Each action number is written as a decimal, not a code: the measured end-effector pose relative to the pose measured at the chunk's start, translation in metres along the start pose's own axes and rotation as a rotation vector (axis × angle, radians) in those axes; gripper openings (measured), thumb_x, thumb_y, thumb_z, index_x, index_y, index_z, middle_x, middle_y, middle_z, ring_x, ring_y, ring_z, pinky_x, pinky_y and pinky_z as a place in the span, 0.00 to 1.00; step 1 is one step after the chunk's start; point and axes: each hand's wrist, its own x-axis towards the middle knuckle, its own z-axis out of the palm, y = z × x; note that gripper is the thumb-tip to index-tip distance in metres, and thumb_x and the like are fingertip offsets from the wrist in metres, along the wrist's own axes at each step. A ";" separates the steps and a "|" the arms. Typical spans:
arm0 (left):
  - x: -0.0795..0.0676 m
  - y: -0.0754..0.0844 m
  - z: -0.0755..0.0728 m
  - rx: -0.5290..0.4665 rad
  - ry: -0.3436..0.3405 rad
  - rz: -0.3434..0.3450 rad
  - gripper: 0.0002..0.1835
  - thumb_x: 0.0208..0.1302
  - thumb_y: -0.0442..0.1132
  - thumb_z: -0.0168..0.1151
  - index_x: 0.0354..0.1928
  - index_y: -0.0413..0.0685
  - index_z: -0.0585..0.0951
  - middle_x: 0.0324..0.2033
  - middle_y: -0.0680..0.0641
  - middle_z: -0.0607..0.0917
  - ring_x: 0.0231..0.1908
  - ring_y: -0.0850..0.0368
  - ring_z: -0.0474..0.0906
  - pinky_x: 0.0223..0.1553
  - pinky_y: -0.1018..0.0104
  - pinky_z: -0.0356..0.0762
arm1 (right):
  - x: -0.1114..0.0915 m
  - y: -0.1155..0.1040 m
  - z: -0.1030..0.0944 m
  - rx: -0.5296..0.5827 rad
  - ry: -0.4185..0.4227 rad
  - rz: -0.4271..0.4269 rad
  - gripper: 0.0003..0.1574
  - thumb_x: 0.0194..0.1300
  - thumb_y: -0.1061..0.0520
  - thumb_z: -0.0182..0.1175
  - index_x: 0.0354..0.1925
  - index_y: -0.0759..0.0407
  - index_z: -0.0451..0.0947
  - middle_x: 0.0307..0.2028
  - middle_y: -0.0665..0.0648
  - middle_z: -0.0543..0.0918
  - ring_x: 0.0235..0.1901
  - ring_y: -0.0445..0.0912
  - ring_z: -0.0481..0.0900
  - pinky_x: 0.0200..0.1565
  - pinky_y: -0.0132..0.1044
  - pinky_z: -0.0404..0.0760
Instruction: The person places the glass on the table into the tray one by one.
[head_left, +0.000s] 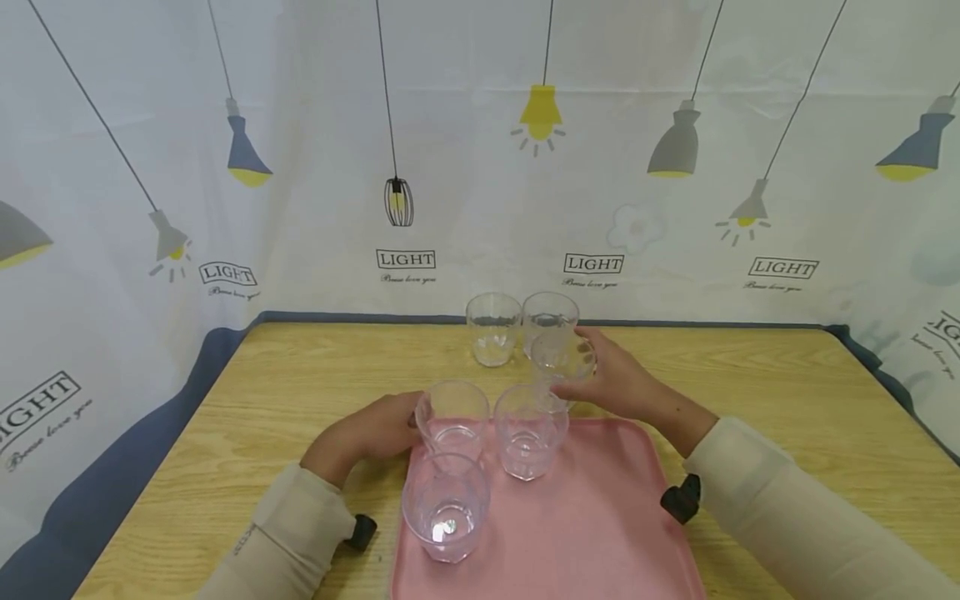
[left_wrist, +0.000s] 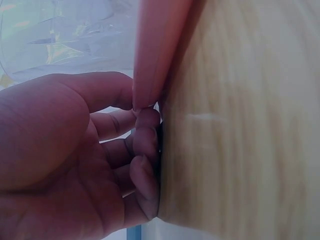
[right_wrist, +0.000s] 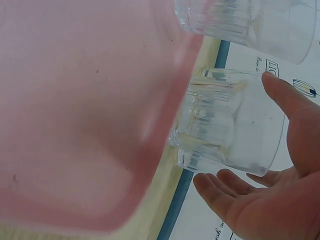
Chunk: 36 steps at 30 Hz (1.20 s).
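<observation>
Three clear cups [head_left: 447, 518] stand on a pink tray [head_left: 592, 517], two near its far edge and one along its left edge. The left hand's [head_left: 375, 427] grip pinches the tray's far left corner; the right hand's [head_left: 618, 375] grip holds a fourth cup [head_left: 561, 357] just beyond the tray, before two more cups [head_left: 492, 332] near the desk's [head_left: 300, 367] far edge.

The tumblers [head_left: 446, 512] look clear and glossy, glass or plastic cannot be told, smooth near the rim and ridged lower down; the pink tray [head_left: 570, 533] looks like smooth, mostly matt plastic; the surface [head_left: 292, 367] shows wood grain under a faint sheen; the printed backdrop [head_left: 465, 192] looks like matt, creased cloth; the sleeves [head_left: 810, 508] are matt cloth.
</observation>
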 end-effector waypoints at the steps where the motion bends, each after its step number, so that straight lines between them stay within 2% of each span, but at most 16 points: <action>1: 0.000 0.000 0.000 0.003 0.000 -0.001 0.27 0.70 0.45 0.61 0.68 0.47 0.72 0.62 0.43 0.80 0.66 0.45 0.73 0.69 0.46 0.68 | 0.000 0.001 0.000 0.003 -0.002 0.002 0.62 0.59 0.46 0.73 0.76 0.66 0.47 0.68 0.73 0.67 0.66 0.67 0.68 0.60 0.61 0.77; 12: -0.001 0.004 -0.001 0.020 0.009 -0.030 0.21 0.70 0.43 0.61 0.62 0.45 0.76 0.58 0.44 0.83 0.63 0.45 0.75 0.66 0.45 0.71 | 0.001 0.003 -0.001 0.006 -0.046 0.060 0.62 0.61 0.44 0.71 0.77 0.60 0.44 0.67 0.70 0.69 0.64 0.65 0.73 0.56 0.56 0.81; 21: -0.002 0.003 -0.001 0.023 0.004 -0.043 0.18 0.70 0.43 0.61 0.59 0.46 0.76 0.56 0.44 0.83 0.62 0.45 0.76 0.65 0.45 0.72 | 0.001 0.004 0.001 0.028 -0.039 0.075 0.62 0.60 0.44 0.72 0.77 0.59 0.45 0.67 0.69 0.70 0.62 0.63 0.75 0.56 0.54 0.82; 36: -0.002 0.004 0.000 0.036 0.008 -0.030 0.22 0.70 0.43 0.60 0.63 0.46 0.75 0.58 0.44 0.82 0.63 0.45 0.75 0.67 0.45 0.70 | -0.006 0.006 -0.007 0.039 0.010 0.074 0.61 0.60 0.41 0.71 0.76 0.60 0.48 0.67 0.68 0.70 0.62 0.62 0.74 0.57 0.56 0.80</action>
